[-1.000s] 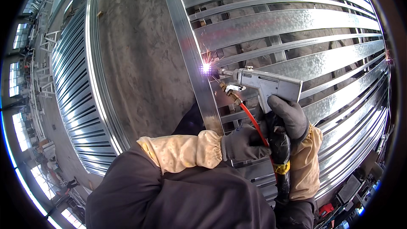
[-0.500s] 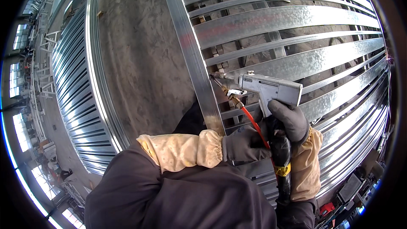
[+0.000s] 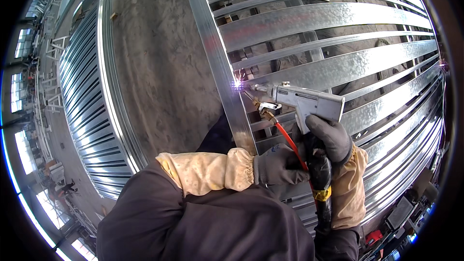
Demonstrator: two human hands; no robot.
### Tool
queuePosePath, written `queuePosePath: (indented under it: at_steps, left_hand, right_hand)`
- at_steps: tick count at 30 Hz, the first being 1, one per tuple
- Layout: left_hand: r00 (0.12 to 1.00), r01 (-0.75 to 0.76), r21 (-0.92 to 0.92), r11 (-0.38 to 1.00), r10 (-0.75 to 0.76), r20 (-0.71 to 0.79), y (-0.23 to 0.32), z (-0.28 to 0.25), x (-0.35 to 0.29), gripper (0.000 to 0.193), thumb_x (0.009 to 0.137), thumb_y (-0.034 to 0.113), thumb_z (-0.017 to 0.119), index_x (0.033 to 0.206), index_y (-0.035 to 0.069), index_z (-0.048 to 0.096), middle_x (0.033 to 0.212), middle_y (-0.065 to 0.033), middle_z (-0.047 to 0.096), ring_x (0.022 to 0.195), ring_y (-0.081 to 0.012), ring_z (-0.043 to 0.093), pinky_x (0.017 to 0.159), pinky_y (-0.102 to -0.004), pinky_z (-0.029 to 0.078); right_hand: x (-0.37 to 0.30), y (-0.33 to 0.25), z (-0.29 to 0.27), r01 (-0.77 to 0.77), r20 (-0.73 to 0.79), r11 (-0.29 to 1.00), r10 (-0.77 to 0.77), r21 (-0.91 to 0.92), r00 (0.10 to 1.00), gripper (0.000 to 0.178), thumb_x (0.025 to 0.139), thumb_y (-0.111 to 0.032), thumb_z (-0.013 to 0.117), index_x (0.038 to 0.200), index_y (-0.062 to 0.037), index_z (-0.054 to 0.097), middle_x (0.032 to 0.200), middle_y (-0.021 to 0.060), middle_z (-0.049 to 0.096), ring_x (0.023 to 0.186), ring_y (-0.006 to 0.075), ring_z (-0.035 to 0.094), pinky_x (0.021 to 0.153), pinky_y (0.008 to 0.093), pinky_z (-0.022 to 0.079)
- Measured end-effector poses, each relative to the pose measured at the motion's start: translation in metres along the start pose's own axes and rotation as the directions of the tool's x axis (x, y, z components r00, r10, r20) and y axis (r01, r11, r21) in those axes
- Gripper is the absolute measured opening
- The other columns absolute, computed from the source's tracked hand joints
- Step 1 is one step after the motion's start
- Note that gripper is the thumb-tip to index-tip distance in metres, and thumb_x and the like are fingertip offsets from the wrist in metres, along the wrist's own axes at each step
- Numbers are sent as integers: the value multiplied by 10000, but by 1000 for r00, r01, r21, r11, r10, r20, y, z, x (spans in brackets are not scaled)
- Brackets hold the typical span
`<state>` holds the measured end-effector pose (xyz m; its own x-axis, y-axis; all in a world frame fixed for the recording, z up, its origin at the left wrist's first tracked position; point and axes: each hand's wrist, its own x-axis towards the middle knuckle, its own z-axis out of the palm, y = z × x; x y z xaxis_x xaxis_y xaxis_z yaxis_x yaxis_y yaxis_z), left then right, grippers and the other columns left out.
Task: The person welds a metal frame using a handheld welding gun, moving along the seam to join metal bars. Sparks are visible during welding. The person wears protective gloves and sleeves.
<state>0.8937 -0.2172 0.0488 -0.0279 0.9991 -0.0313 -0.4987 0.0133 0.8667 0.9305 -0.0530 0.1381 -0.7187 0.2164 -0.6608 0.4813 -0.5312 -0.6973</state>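
Gun (image 3: 309, 101) sparking at rail (image 3: 216, 58) — slats (image 3: 348, 65) to the right.
Right hand (image 3: 331, 137) fingers wrapped round its grip; left hand (image 3: 276, 165) behind red hose (image 3: 291, 142) — can't tell if pinching. Ribbed panel (image 3: 94, 101) well left.

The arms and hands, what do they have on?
The left hand and right hand wear grey gloves. Tan sleeve covers go over the forearms, bunched up at the wrists; the left one looks spotted. Past those come plain, dark sleeves.
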Motion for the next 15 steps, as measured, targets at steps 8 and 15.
queuePosePath:
  at_steps: [8,15]
  left_hand:
    - [992,-58,-42,997,53,-117,15,7,3,238,877,214,722,1007,17,689,914,-97,700,838,-143,654,732,-312,507]
    - [997,17,10,1000,-16,-79,9,8,0,246,885,214,716,1040,25,686,945,-85,698,863,-136,645,746,-304,503]
  right_hand:
    - [-5,-3,1,-49,-10,998,50,40,999,370,873,-294,632,1016,47,611,783,112,660,562,172,627,494,266,517]
    - [-3,4,-3,17,-9,1000,-17,-3,1000,377,872,-296,631,1020,50,610,790,111,659,577,171,631,504,268,519]
